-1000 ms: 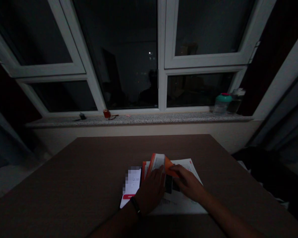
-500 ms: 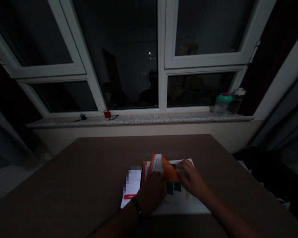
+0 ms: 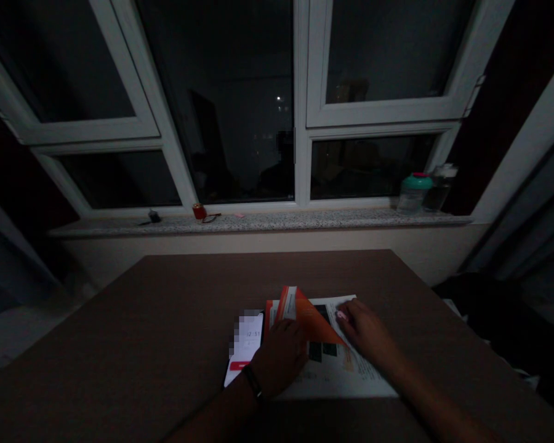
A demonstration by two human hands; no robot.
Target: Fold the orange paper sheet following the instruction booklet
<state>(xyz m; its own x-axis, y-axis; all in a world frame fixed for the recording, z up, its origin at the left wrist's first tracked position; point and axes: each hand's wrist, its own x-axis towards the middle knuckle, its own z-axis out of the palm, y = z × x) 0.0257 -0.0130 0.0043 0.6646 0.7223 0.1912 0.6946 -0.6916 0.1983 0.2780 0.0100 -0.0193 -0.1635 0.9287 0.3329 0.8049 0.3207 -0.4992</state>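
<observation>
A booklet [image 3: 332, 384] with printed text and dark pictures lies on the table, its orange page [image 3: 316, 323] folded over diagonally into a pointed flap. My left hand [image 3: 284, 357], wearing a dark wristband, lies on the folded part with its fingers stretched over the paper, pressing it down. On the booklet's right side rests my right hand [image 3: 362, 326], its fingers curled in around a small pinkish thing [image 3: 342, 315] at the fingertips, too dim to name. The flap's right-hand tip lies just beside this hand.
A lit phone [image 3: 247, 341] lies left of the booklet on the brown table [image 3: 166, 320]. On the stone windowsill [image 3: 277, 221] stand a red can-like object [image 3: 199, 212], a small dark object [image 3: 154, 216], a green-lidded container [image 3: 414, 192] and a clear bottle [image 3: 439, 187].
My right hand has let go of the orange page and moved slightly right, its fingers now curled. The flap's tip lies lower and farther right. My left hand stays almost in place.
</observation>
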